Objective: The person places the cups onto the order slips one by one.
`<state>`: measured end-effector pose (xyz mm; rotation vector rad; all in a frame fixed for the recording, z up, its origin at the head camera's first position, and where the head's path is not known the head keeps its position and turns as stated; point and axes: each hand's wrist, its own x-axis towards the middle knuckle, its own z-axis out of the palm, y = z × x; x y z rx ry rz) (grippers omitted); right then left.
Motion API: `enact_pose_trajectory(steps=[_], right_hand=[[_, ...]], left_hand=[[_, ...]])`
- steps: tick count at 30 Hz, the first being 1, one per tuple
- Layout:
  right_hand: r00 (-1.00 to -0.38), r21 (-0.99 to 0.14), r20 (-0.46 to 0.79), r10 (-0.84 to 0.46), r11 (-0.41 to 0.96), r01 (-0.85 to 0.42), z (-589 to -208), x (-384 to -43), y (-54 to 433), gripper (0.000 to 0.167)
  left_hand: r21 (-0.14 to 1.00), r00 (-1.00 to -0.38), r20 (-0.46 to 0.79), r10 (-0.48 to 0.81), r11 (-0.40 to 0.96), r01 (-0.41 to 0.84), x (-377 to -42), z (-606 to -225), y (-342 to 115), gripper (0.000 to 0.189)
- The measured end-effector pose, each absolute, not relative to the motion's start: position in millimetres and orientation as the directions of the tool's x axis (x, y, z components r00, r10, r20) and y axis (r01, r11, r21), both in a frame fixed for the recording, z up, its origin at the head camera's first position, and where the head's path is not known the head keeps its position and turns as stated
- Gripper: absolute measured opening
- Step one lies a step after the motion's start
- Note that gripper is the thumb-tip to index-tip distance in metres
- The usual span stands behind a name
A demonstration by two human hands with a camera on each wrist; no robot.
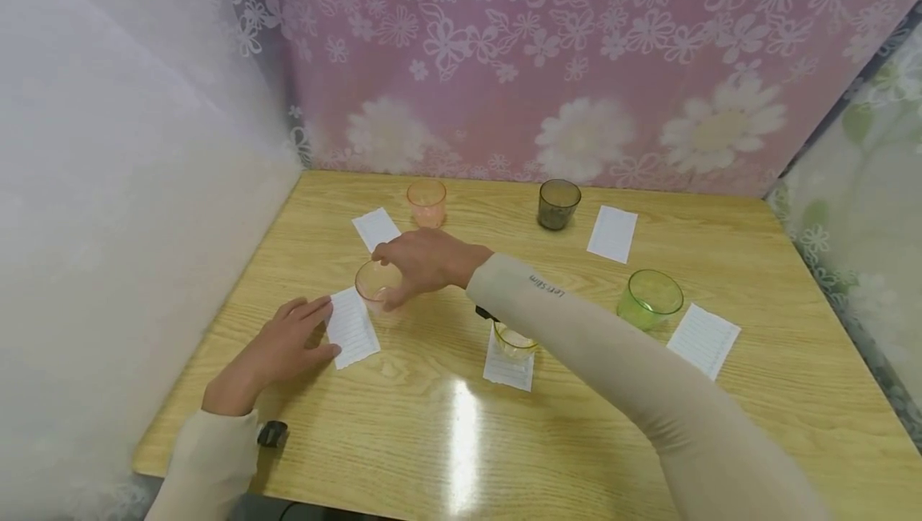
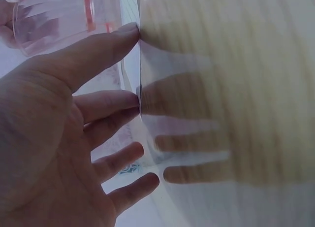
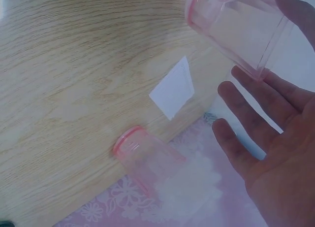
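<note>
My right hand [image 1: 421, 265] reaches across to the left and grips a clear pink glass cup [image 1: 376, 285] by its rim, thumb on one side and fingers on the other. In the right wrist view the same pink cup [image 3: 241, 30] sits between thumb and forefinger, the other fingers stretched out. Beside it, my left hand [image 1: 291, 341] rests at the left edge of a white paper slip [image 1: 351, 329]. Its thumb [image 2: 110, 47] and forefinger touch that edge with a gap between them, and the remaining fingers are spread.
A second pink cup [image 1: 427, 205] and a slip [image 1: 376, 227] lie behind my right hand. Further right are a dark grey cup [image 1: 558, 205], a green cup [image 1: 650, 301] and more slips. Under my right forearm, a yellow cup [image 1: 515, 342] overlaps its slip [image 1: 507, 373]. Curtains border the wooden table [image 1: 403, 441].
</note>
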<state>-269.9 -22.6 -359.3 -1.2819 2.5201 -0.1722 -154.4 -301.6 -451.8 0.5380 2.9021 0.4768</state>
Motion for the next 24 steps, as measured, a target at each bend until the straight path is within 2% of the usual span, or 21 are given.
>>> enact_pose_trajectory(steps=[13,24], right_hand=[[-0.535,-0.265,-0.188,-0.824,0.567,-0.780,-358,-267,-23,0.080],[-0.529,-0.257,-0.222,-0.819,0.572,-0.779,-361,-260,-26,0.082]], left_hand=[[0.386,-0.877,-0.163,0.451,0.847,0.364,-177,-448,-293,0.078],[0.441,-0.837,-0.161,0.522,0.797,0.412,-183,-444,-287,0.070]])
